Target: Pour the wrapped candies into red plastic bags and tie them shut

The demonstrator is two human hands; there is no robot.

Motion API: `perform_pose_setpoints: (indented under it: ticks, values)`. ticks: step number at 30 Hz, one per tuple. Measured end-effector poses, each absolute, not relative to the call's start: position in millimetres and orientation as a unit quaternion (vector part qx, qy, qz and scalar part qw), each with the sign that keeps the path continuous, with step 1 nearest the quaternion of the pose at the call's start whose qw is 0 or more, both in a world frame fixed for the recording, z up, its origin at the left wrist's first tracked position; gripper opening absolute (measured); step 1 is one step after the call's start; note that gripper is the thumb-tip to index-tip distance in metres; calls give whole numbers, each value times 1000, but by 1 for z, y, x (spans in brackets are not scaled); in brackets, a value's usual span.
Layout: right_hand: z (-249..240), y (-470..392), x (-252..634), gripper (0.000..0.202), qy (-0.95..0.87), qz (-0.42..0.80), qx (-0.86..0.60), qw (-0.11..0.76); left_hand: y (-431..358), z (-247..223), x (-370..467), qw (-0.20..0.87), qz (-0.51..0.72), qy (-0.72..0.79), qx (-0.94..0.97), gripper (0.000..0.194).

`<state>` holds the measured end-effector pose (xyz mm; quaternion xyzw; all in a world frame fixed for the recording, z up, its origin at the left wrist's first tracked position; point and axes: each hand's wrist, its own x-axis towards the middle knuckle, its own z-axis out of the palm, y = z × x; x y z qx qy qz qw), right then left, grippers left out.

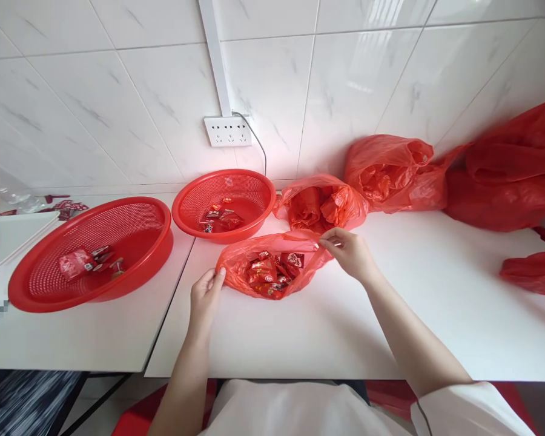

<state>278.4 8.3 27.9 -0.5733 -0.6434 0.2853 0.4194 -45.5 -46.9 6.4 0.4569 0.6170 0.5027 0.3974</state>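
A thin red plastic bag (236, 271) lies on the white table before me with its mouth spread wide. Inside it are several small red wrapped packets (262, 270), one of them a dark red card-like packet (295, 260) with pale lettering. My left hand (205, 297) pinches the bag's left rim between thumb and fingers. At the opposite side, my right hand (349, 253) grips the upper right edge of the same bag. Just behind the bag stands a round red plastic basket (227, 177) with a few small wrapped packets on its bottom.
A larger red basket (95, 212) with a few packets stands left, across the table seam. Behind my right hand sits a red bag (327, 203) of crumpled plastic; more red bags (397, 175) line the wall rightward. A socket strip (227, 131) with a cable is on the tiled wall.
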Motion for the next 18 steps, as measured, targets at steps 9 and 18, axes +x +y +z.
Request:
perform_pose_setpoints:
  ticks: [9,18]
  values:
    - [51,8,280,34,-439,551,-406,582,-32,11,-60,545,593,514,295,32]
    - [22,-13,270,52,-578,322,-584,470,-54,27,-38,263,374,764,455,72]
